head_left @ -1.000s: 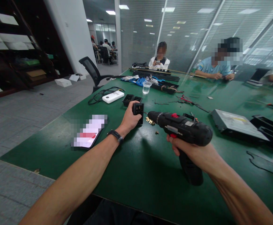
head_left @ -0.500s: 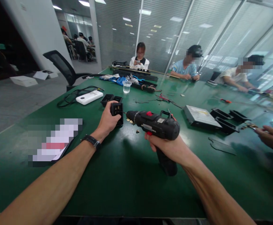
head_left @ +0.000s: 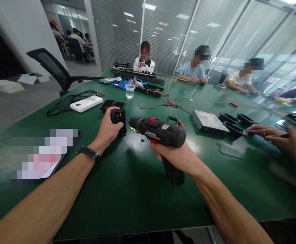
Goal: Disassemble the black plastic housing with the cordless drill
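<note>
My left hand (head_left: 109, 126) is closed round a small black plastic housing (head_left: 118, 119), tilted so that its hollow side with brass-coloured pieces faces right. My right hand (head_left: 174, 154) grips a black cordless drill (head_left: 160, 130) with red switches, a finger at the trigger. The drill points left, and its thin bit reaches the housing's open side; I cannot tell how deep it goes. Beneath the chuck lie small brass-coloured metal pieces (head_left: 134, 129), with another small piece (head_left: 142, 140) nearer me. Just behind my left hand stand similar black housings (head_left: 108, 105).
A white power bank (head_left: 86, 103) with a black cable and a phone (head_left: 58, 162) lie to the left. Beyond my hands stands a clear plastic cup (head_left: 130, 92). At right are a metal drive box (head_left: 209, 121), black frames (head_left: 233, 130) and a co-worker's hands (head_left: 277, 137).
The camera view has shifted, so the table's things appear farther left. Both my hands keep their holds, with the bit still at the housing. At right, the co-worker's hands have come farther into view.
</note>
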### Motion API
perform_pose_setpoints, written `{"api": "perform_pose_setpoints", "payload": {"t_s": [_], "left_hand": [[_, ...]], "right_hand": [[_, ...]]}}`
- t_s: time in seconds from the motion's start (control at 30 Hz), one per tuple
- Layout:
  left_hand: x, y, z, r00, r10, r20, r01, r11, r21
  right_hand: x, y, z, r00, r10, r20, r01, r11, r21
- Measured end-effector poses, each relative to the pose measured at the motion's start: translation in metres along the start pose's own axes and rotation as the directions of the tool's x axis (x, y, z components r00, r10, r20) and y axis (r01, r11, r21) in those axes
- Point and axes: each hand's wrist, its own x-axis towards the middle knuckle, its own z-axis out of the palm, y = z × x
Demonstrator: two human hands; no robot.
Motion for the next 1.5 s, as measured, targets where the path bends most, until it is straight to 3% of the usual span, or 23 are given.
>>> {"api": "perform_pose_setpoints", "payload": {"t_s": [0.43,0.7,1.5], "left_hand": [[-0.001,0.004,0.002,1.000,0.005,-0.011,-0.005,1.000,-0.002],[-0.004,0.005,0.002,1.000,0.020,0.018,-0.019,0.999,-0.050],[-0.001,-0.001,0.002,0.999,0.047,0.028,-0.045,0.996,-0.082]], "right_hand": [[0.000,0.004,0.000,0.999,0.040,-0.002,-0.041,0.998,-0.048],[0.001,0.007,0.001,1.000,-0.023,-0.016,0.022,0.995,-0.100],[0.001,0.008,-0.002,0.998,-0.056,0.006,0.056,0.985,-0.163]]}}
